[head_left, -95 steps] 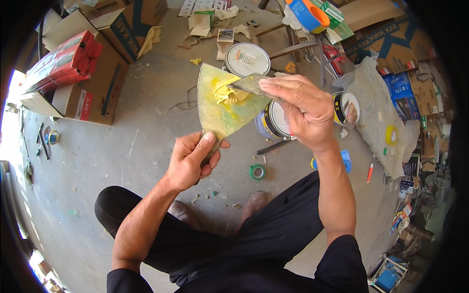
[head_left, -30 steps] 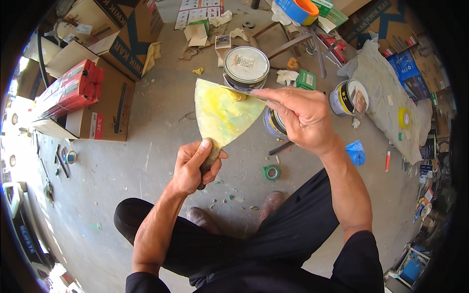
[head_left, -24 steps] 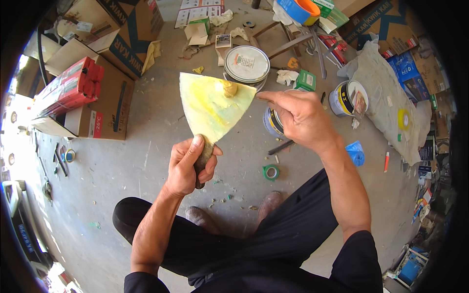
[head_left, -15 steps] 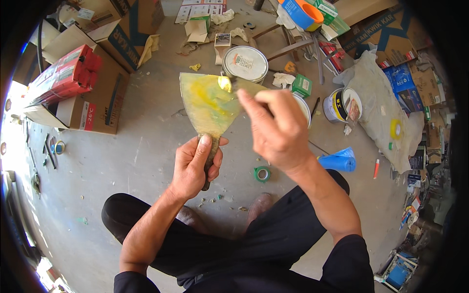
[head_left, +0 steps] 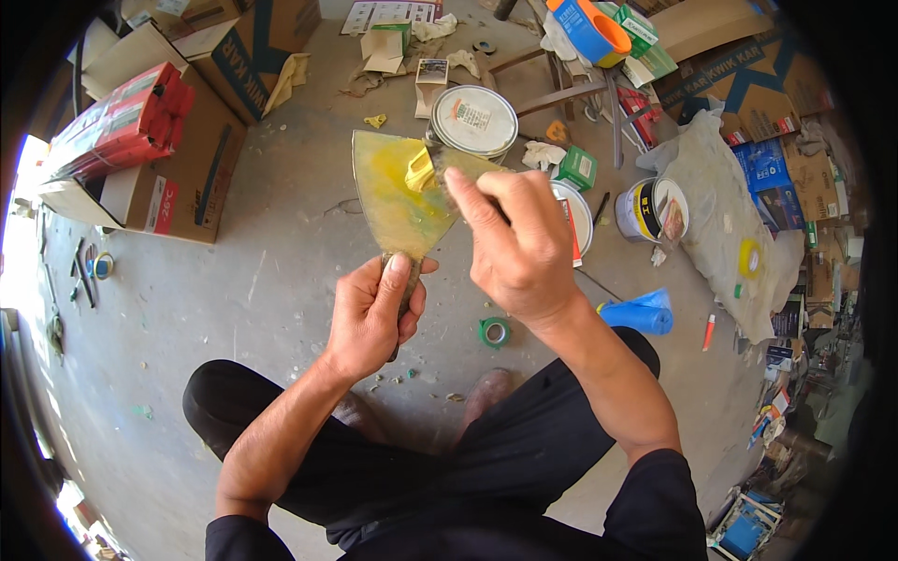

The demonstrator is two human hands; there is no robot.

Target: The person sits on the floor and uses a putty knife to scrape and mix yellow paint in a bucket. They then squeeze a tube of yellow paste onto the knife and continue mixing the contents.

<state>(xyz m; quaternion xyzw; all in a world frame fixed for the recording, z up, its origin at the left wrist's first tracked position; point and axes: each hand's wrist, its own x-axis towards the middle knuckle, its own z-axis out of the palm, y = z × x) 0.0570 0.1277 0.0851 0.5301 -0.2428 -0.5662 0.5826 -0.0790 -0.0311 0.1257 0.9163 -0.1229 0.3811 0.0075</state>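
Observation:
My left hand [head_left: 363, 313] is wrapped round the dark handle of a wide putty knife [head_left: 388, 210], its blade pointing away from me and smeared yellow and greenish. A lump of yellow putty [head_left: 420, 172] sits near the blade's far right corner. In my right hand [head_left: 526, 248] is a scraper [head_left: 472, 166], gripped with the index finger stretched along it; its edge meets the putty over the left blade. My fingers cover most of the scraper's handle.
Beyond the blades stands a lidded tin [head_left: 474, 122]. Farther right are an open-topped can [head_left: 652, 209] and plastic sheeting [head_left: 725, 215]. Green tape [head_left: 494, 332] and a blue roll [head_left: 641, 313] lie on the floor. A carton with red packs [head_left: 122, 126] is at left.
My right hand has moved slightly left and down with the scraper. The putty looks pushed leftward into a taller, folded lump. The left hand keeps its grip, and the view has shifted a little.

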